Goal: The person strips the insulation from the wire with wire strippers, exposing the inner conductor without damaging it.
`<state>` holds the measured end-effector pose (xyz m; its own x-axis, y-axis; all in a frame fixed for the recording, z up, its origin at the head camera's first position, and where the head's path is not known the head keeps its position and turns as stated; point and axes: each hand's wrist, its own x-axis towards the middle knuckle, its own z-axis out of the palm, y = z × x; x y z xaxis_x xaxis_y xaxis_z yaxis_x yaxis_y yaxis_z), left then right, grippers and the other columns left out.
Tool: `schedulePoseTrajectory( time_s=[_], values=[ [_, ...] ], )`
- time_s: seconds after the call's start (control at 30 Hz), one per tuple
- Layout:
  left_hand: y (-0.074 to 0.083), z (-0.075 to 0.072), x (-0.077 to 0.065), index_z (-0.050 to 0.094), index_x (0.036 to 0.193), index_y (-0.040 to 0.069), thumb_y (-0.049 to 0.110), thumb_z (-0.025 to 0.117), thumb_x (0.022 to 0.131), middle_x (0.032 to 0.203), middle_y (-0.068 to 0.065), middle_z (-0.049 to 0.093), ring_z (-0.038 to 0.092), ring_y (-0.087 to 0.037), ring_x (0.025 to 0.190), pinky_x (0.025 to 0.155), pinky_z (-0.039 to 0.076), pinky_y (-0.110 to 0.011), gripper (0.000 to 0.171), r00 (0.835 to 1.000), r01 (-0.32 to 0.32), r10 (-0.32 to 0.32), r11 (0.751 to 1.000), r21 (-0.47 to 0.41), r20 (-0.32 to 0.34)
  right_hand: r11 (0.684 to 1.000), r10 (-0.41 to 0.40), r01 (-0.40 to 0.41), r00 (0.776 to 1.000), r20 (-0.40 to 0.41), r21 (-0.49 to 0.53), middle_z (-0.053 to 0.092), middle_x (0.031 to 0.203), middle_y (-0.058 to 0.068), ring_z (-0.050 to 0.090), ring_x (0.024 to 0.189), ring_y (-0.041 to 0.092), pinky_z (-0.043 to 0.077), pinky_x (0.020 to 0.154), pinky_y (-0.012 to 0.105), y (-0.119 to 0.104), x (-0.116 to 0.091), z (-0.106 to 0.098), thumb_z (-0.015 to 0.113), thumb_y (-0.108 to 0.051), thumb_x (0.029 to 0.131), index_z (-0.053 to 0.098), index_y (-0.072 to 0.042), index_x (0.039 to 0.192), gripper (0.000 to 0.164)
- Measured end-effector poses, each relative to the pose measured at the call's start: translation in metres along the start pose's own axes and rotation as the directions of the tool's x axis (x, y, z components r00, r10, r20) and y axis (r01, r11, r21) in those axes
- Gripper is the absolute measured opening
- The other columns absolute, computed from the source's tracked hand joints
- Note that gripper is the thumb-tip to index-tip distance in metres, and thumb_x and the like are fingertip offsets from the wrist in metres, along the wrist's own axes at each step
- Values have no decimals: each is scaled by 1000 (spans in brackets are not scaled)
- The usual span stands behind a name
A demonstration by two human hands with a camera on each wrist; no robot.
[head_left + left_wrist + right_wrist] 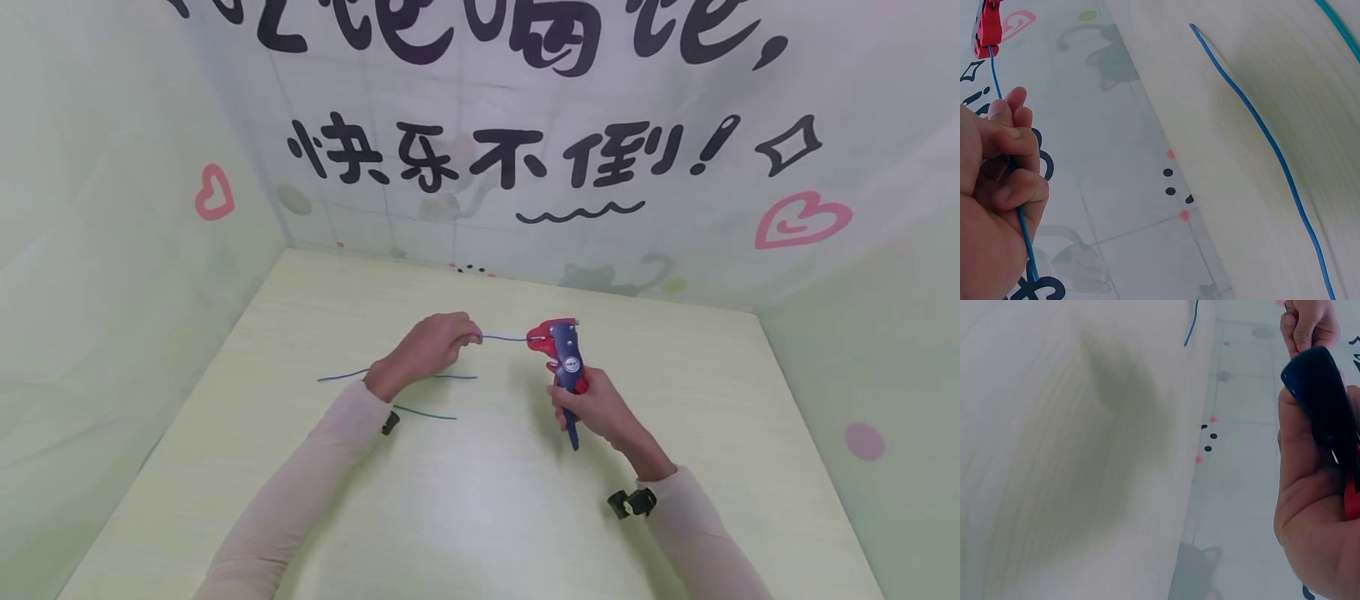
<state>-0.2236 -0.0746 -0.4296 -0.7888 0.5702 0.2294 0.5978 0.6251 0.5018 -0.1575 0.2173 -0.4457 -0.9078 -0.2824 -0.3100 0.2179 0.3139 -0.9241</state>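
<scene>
Over the table, my left hand (427, 346) pinches a thin blue wire (504, 338). One end of that wire runs to the red jaws of a wire stripper (567, 343); its other end sticks out below the curled fingers in the left wrist view. My right hand (600, 404) grips the stripper, which stands upright, by its blue and red handles. Only the dark blue handle end (1315, 381) and part of the red one show in the right wrist view. The stripper's head is hidden there.
A second blue wire (1279, 150) lies on the pale table (480, 517) beneath my left forearm. Nearer to me lies a green wire (427, 413), partly covered by the sleeve. A printed cloth (480, 225) walls the table at the back and sides.
</scene>
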Motion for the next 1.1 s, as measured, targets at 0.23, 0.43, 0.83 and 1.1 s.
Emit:
schedulePoseTrajectory(
  time_s=[0.23,0.43,0.83,1.1],
  values=[
    [1,-1,0,75,106,7,7,63,96,92,-1,70,66,-15,85,81,55,-29,15,1000,-16,15,1000,-18,-15,999,-14,17,994,-104,31,54,63,4,53,51,18,49,52,28,-2,2,10,57,-11,95,50,0,102,15],
    [4,-1,0,75,107,9,11,64,97,92,0,70,65,-14,83,80,55,-29,15,1000,-26,26,1000,4,-7,999,-14,18,995,-103,41,49,59,3,48,48,17,43,47,27,5,5,5,55,-9,93,47,-2,93,11],
    [2,-1,-1,75,107,8,11,63,97,93,-1,71,66,-14,84,80,55,-29,16,1000,-23,23,1000,-8,1,1000,-3,7,995,-98,31,50,60,3,48,50,18,43,48,28,3,5,6,56,-9,94,47,-2,95,11],
    [0,1,0,75,108,8,12,64,97,94,-1,71,66,-15,86,80,55,-29,16,999,-45,45,999,23,9,1000,-3,5,995,-104,24,50,60,3,49,49,18,45,49,27,5,6,4,55,-12,94,48,-2,95,12]
  ],
)
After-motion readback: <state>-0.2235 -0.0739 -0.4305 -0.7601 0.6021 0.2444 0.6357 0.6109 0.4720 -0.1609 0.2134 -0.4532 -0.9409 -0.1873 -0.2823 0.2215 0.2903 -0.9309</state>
